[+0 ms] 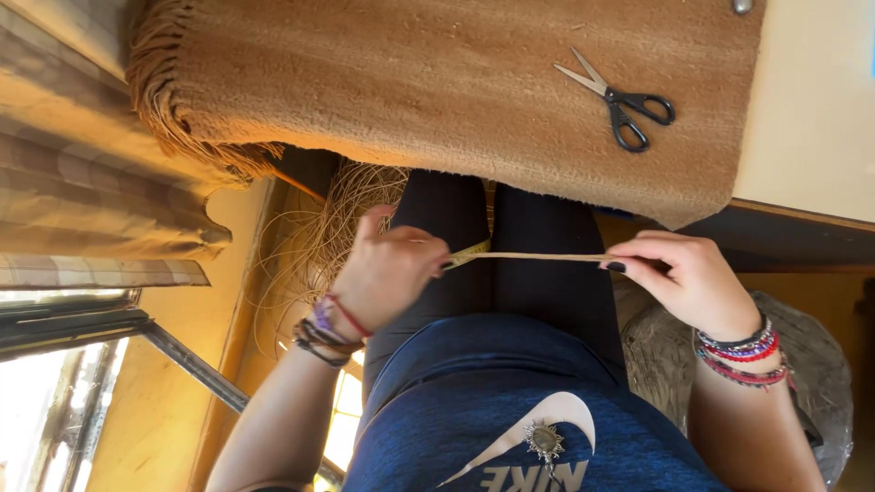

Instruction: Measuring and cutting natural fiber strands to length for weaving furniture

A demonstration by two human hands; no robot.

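My left hand [387,269] and my right hand [688,278] each pinch one end of a thin tan straw strip [538,257], pulled straight and level between them over my dark-trousered legs. A short yellowish-green piece [471,251] shows at my left fingertips; what it is I cannot tell. Both wrists wear bead and cord bracelets. Black-handled scissors [620,100] lie shut on a brown woolly mat [437,82] beyond my knees, out of reach of either hand.
A loose coil of straw fibres [333,223] lies beside my left leg. A clear plastic bag of fibre [816,364] sits under my right forearm. A checked curtain [82,182] and a window frame [137,328] stand at the left.
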